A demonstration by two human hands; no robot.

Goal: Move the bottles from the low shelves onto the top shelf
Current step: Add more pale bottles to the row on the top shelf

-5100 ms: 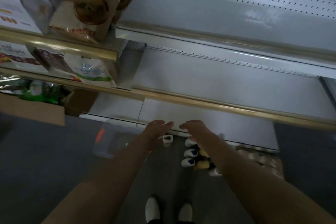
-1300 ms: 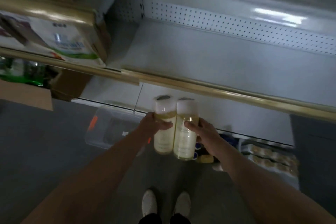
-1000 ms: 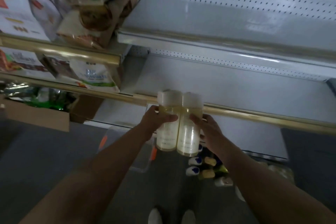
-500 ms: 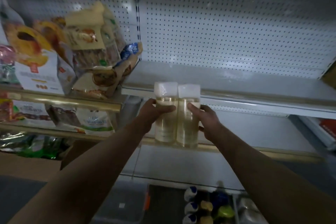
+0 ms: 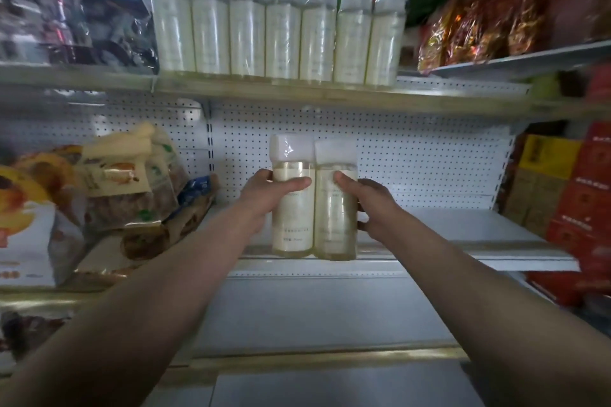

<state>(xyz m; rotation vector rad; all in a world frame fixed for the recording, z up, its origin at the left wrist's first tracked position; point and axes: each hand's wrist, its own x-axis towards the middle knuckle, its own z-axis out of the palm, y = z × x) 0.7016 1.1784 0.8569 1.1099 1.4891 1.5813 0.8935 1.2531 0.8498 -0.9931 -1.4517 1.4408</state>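
The left hand (image 5: 264, 190) is gripping the left bottle (image 5: 292, 198), its thumb curling across the front just below the white cap. The right hand (image 5: 370, 201) is gripping the right bottle (image 5: 335, 205) in the same way, thumb lying over the front and fingers wrapping round the far side. The 2 bottles are standing upright and touching side by side, hanging in the air in front of the pegboard back wall (image 5: 429, 155), below the top shelf (image 5: 297, 91). On that shelf, 7 matching wrapped bottles (image 5: 281, 33) are sitting in a tight row near the front edge. Snack bags (image 5: 125, 182) are leaning on the shelf to the left, and red and yellow boxes (image 5: 575, 188) are stacking up at the right.
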